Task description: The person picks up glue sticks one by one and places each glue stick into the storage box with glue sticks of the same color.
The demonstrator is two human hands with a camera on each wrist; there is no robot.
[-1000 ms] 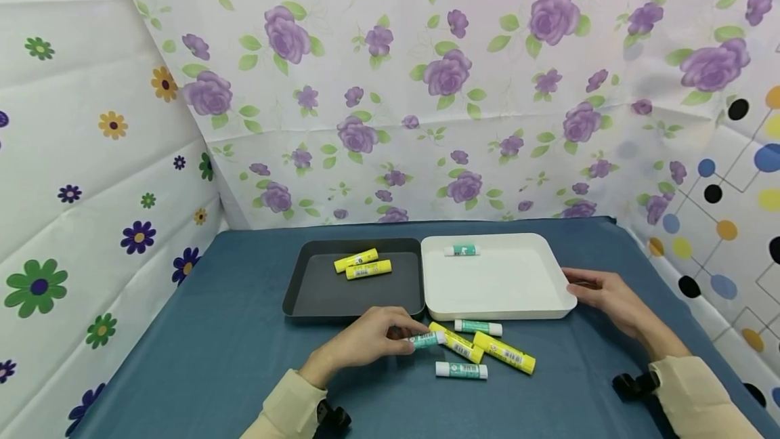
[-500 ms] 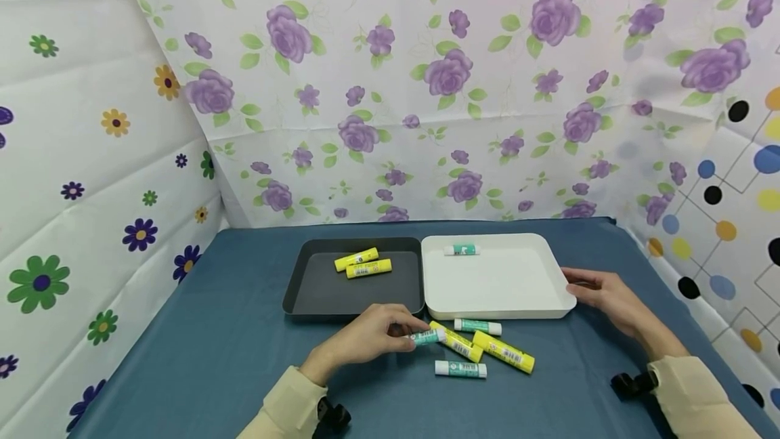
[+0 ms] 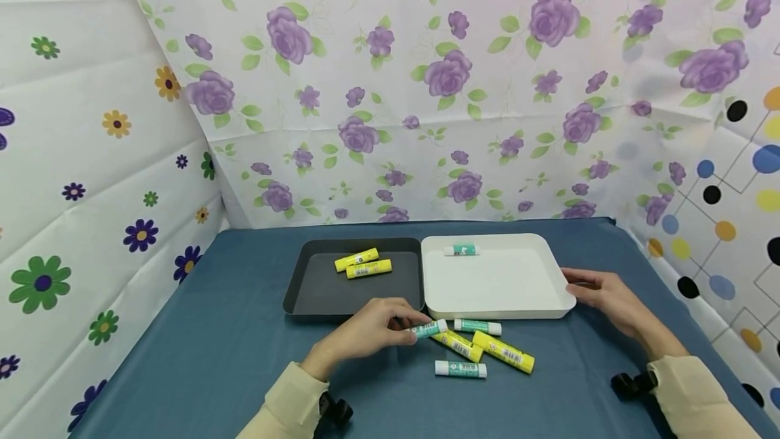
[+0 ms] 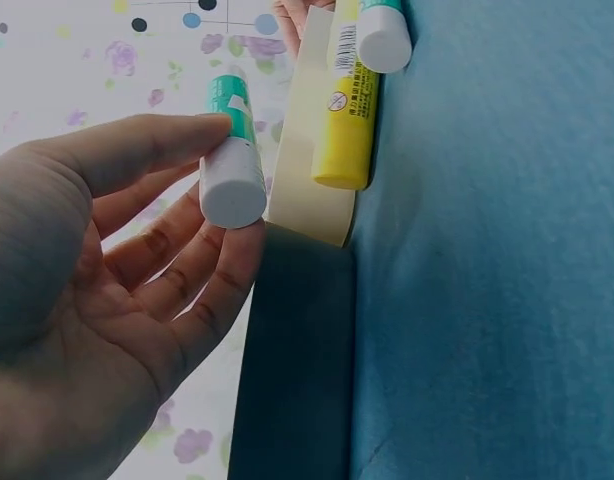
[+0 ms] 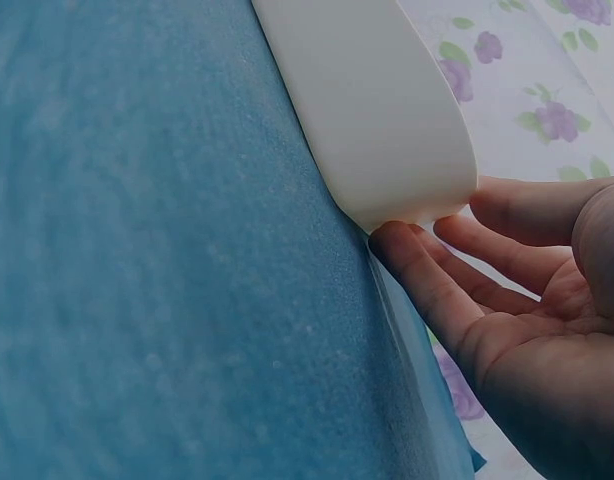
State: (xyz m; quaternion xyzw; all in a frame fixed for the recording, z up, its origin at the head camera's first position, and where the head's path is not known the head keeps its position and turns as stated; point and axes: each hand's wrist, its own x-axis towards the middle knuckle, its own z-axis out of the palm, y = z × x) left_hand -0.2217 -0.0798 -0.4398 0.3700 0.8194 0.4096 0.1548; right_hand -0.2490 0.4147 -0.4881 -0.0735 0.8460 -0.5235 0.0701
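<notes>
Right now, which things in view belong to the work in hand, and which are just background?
Work, likely:
green tube in left hand
other green tubes
yellow tubes
white tray
dark tray

Background, likely:
blue cloth
floral backdrop
black wrist devices

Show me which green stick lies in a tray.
The green stick near the back of the white tray; the left hand pinches another, and two more lie on the cloth.
</notes>
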